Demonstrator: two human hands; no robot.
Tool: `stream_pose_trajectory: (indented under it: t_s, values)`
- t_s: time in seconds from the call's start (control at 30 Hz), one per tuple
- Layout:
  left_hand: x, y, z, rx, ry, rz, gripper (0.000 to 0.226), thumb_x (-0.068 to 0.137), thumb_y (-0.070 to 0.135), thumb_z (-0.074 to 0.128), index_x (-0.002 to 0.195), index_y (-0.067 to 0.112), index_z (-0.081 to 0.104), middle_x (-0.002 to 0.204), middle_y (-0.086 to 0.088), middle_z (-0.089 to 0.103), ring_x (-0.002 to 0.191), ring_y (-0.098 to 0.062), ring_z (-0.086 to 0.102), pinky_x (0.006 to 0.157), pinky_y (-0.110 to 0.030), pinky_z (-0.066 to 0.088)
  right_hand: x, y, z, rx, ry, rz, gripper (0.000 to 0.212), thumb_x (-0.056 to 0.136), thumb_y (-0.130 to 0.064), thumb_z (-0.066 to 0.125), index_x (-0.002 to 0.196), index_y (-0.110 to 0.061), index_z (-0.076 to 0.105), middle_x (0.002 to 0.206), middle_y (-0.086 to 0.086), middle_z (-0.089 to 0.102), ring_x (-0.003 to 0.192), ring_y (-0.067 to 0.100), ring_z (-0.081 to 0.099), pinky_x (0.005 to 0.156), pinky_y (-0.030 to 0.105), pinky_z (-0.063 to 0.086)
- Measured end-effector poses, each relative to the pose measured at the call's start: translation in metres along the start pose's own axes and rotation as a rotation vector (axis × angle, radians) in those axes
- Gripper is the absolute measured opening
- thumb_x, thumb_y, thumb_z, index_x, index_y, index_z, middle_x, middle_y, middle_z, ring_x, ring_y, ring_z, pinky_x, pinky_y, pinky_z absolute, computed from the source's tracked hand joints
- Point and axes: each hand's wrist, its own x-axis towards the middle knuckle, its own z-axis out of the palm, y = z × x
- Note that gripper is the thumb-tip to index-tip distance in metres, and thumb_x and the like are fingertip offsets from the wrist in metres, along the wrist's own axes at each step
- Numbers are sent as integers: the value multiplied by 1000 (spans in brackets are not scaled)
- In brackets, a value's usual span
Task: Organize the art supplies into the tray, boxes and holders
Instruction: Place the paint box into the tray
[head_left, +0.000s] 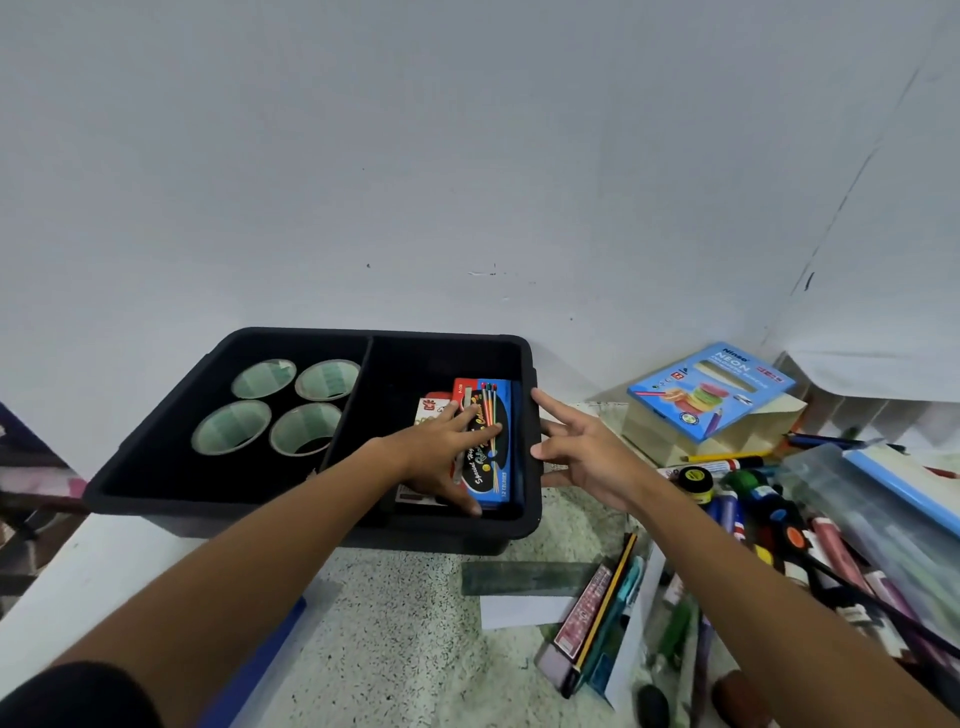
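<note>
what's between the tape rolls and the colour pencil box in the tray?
Head view: only the tray's divider wall separates the four tape rolls from the colour pencil box.

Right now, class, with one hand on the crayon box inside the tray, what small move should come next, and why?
Probably lift the left hand off the blue colour box, which already lies flat in the black tray's right compartment. The right hand, open against the tray's rim, could then reach for the neon box outside it.

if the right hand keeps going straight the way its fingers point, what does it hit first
Most likely the black tray: the right hand points up-left with its fingertips already at the tray's right rim. Depth is hard to judge, so contact is unclear.
</note>
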Motion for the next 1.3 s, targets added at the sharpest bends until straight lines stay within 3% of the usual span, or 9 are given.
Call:
stream_pose_trajectory:
  t_s: [0.37, 0.47, 0.57, 0.6, 0.67, 0.8, 0.97, 1.1, 1.3]
  values:
    - [2, 9, -15, -25, -39, -62, 111, 70, 63, 74, 154, 36, 8, 163, -1, -8, 150, -28, -6, 120, -54, 12, -9, 2, 9, -13, 91, -23, 69, 90, 5, 53, 148, -29, 36, 118, 5, 69, 96, 17, 68, 73, 34, 57]
    - [-1, 14, -37, -148, -53, -61, 88, 82, 36, 75, 153, 29, 23, 159, -8, 20, 143, -29, 30, 115, -42, 31, -18, 0, 11, -71, 110, -16, 63, 93, -1, 56, 147, -28, 37, 116, 4, 70, 97, 18, 69, 70, 30, 57]
    - [-3, 23, -55, -328, 155, -49, 66, 89, 19, 66, 147, 27, 36, 134, -9, 55, 103, -17, 65, 85, -33, 57, -34, -4, 5, -219, 146, -10, 61, 92, -6, 60, 146, -25, 39, 123, 6, 66, 99, 20, 68, 71, 29, 57]
    - [-3, 31, -60, -364, 276, -33, 60, 89, 20, 66, 144, 24, 41, 129, -7, 58, 100, -16, 66, 82, -31, 57, -40, -6, 0, -274, 169, -12, 59, 92, -7, 61, 145, -24, 41, 125, 8, 63, 98, 20, 67, 75, 30, 58]
    - [1, 50, -68, -305, 496, 37, 53, 89, 25, 67, 139, 19, 50, 131, -4, 58, 112, -18, 60, 95, -33, 50, -56, -12, -12, -375, 214, -42, 51, 92, -9, 62, 139, -21, 48, 123, 7, 62, 98, 21, 66, 85, 35, 57]
    - [23, 108, -77, -192, 651, 263, 52, 86, 40, 64, 133, 19, 55, 132, -2, 56, 126, -21, 46, 105, -32, 36, -100, -28, -55, -481, 335, -138, 40, 89, -5, 63, 127, -17, 59, 114, 5, 66, 102, 21, 66, 87, 37, 56]
    - [70, 207, -74, -144, 568, 543, 59, 78, 46, 58, 128, 15, 60, 127, -7, 60, 121, -26, 49, 101, -35, 40, -180, -45, -134, -597, 594, -216, 33, 87, -1, 65, 117, -15, 66, 109, 6, 70, 89, 12, 67, 77, 21, 51]
    - [110, 282, -63, -168, 443, 667, 62, 80, 44, 61, 135, 16, 55, 129, -8, 57, 122, -25, 49, 103, -37, 38, -248, -30, -203, -713, 809, -118, 29, 85, -11, 70, 113, -19, 67, 111, 0, 68, 95, 15, 65, 85, 26, 50]
    - [161, 348, -47, -99, 322, 526, 79, 78, 60, 69, 145, 31, 40, 151, -5, 35, 141, -23, 24, 114, -45, 28, -310, 14, -272, -779, 937, 71, 48, 80, -30, 77, 125, -23, 61, 127, -5, 56, 115, 8, 49, 92, 25, 38]
